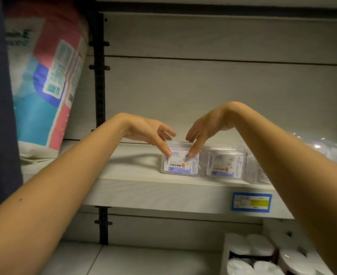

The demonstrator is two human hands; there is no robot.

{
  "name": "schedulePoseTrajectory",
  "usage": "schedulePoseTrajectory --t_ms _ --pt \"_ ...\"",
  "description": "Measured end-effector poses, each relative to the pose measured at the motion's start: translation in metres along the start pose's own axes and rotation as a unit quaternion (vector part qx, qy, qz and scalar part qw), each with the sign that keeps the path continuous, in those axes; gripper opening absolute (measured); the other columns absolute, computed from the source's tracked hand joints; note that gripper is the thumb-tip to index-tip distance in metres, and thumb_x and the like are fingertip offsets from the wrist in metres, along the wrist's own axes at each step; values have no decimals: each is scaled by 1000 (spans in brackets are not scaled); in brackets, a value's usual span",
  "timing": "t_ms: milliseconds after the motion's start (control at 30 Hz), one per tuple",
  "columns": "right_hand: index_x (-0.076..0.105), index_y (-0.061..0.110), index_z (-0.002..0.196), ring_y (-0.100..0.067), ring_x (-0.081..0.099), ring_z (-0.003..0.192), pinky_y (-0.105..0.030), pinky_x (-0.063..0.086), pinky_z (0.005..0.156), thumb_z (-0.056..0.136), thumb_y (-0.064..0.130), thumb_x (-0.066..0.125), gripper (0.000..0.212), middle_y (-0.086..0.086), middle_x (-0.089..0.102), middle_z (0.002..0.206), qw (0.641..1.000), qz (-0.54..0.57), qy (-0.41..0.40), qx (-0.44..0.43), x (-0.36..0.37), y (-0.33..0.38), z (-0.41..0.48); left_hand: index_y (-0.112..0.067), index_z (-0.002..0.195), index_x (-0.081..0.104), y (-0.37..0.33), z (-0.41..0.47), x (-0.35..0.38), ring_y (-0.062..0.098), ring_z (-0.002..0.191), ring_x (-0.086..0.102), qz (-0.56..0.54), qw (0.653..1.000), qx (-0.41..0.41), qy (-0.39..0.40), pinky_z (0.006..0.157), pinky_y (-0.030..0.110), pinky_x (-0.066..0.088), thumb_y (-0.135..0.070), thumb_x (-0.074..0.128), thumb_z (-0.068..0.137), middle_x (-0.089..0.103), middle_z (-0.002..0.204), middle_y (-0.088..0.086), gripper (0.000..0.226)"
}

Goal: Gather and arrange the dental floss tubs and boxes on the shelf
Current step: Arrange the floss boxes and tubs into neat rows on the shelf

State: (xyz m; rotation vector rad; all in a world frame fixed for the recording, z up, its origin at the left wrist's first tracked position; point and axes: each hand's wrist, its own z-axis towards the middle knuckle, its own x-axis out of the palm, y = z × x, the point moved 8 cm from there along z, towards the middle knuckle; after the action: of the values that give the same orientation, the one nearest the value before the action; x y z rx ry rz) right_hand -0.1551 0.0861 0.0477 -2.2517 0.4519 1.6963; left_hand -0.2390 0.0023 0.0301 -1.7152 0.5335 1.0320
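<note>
Two hands meet over leftmost floss box (180,164), which stands on shelf (135,187) near front edge. Relaxed left hand (151,132): index fingertip touching box's upper left front. Relaxed right hand (205,126): index fingertip on upper right front. Neither grasps. Just beside, rightward: second box (226,165), then third box (255,171), partly hidden behind right forearm.

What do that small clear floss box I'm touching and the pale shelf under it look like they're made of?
Small clear floss box with a white-and-blue label: likely thin rigid plastic, glossy; contents and label show through its walls and the rim catches light. Pale shelf board: probably laminated wood or coated metal, matte; faint grain-like streaks, no glare.
</note>
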Motion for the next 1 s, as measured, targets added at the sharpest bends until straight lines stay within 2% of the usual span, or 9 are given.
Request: schedulePoseTrajectory --t_ms 133,367,567,667,733,833,1000 --pt "42 23 138 -18 27 140 -43 13 116 71 57 65 78 5 37 148 999 -38 -2 -3 -1 2 0 -18 139 40 -2 -1 0 9 118 46 19 999 18 -19 86 13 38 -16 76 73 46 137 -2 76" --pt "41 25 138 -17 28 139 -46 14 116 71 53 65 77 6 39 146 998 -55 5 -21 1 10 -9 -25 134 45 -6 -15 2 7 116 50 50 997 44 -34 89 15 40 -25 80 67 53 128 -7 75" --pt "40 24 137 -16 31 137 -42 18 114 73 50 63 73 5 41 145 995 -84 26 -42 4 17 -20 -28 133 43 -14 -29 5 6 116 50 101 993 49 -23 95 17 43 -29 80 67 53 124 -11 76" --pt "36 25 139 -17 26 140 -44 15 115 61 57 62 88 5 36 148 995 -86 37 -41 4 17 -25 -28 136 39 -14 -31 5 5 118 49 118 992 35 -4 99 20 39 -39 82 60 52 128 -12 88" --pt "33 27 142 -15 20 142 -45 11 117 52 60 64 100 8 32 150 997 -65 35 -30 -3 8 -31 -28 140 35 -17 -32 2 4 123 45 124 992 24 10 99 19 34 -47 76 58 47 135 -12 94" --pt "33 27 141 -12 21 142 -40 10 117 48 57 69 104 11 35 148 998 -56 1 3 -20 -19 -36 -24 141 35 -33 -28 -6 4 128 39 124 992 29 -20 101 19 27 -59 73 60 42 142 -10 96" --pt "30 26 144 -17 21 143 -44 12 118 60 51 73 98 7 33 151 988 -129 18 85 -19 -55 -31 -19 139 40 -66 -5 8 8 134 35 123 992 37 -19 105 21 24 -53 62 75 41 145 -8 75"
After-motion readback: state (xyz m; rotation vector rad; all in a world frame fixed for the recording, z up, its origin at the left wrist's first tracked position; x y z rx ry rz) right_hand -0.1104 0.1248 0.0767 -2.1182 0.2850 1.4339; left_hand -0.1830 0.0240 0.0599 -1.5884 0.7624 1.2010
